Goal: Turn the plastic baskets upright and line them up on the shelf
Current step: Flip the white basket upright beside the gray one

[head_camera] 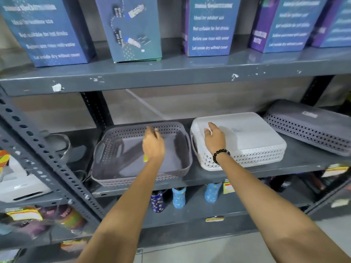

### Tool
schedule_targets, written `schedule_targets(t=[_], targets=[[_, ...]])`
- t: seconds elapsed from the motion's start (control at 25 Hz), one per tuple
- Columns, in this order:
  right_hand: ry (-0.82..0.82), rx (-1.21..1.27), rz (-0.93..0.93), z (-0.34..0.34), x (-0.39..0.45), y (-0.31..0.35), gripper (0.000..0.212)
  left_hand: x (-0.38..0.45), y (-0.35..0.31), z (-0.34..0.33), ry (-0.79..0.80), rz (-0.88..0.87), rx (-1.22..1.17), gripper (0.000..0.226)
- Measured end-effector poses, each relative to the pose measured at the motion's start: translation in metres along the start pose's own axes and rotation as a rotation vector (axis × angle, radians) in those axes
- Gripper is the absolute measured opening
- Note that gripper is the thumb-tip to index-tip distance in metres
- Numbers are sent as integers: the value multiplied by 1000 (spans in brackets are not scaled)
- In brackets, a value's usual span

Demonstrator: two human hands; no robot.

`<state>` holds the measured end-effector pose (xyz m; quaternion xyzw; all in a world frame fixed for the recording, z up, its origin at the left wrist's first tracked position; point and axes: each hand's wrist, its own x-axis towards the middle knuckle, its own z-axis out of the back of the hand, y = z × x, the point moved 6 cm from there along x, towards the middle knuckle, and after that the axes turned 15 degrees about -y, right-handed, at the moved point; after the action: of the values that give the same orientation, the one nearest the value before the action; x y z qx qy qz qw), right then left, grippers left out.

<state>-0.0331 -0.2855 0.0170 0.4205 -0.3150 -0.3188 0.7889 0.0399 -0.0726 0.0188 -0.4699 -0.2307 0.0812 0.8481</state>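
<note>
Currently between baskets: one of three done, two to go. Grey basket point(141, 154) upright at left of middle shelf point(296, 164), open side up, perforated walls, solid floor, yellow sticker partly hidden behind the wrist. White basket point(245, 137) just beside it on the right, upside down, solid base uppermost, lattice sides facing front. Second grey basket point(311, 126) farther right, also inverted, angled toward the back. Left hand point(153, 144) over the upright basket, fingers loosely curled, grip empty. Right hand point(215, 140) spread open at the near-left corner of the white base, touching or nearly so; grip holding nothing yet. Next move likely: take hold of the white basket by its rim on both sides, lift clear of neighbour, flip, set down square with the grey one. Light plastic, probably easy to slide; little clearance on the left side.
</note>
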Motion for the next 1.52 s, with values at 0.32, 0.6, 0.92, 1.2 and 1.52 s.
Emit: schedule_targets(t=[0.32, 0.6, 0.92, 1.2, 1.52], targets=[[-72, -411, 20, 96, 109, -98, 46, -79, -82, -140, 291, 18, 89, 49], [118, -449, -383, 121, 171, -170, 72, -93, -60, -169, 250, 451, 195, 64], [-152, 781, -644, 157, 169, -147, 63, -88, -84, -115, -216, 513, -554, 32], [115, 723, -752, 159, 151, -191, 32, -98, -48, -101, 61, 660, -337, 37], [116, 176, -591, 153, 151, -227, 38, -124, -41, -94, 15, 345, 167, 47]])
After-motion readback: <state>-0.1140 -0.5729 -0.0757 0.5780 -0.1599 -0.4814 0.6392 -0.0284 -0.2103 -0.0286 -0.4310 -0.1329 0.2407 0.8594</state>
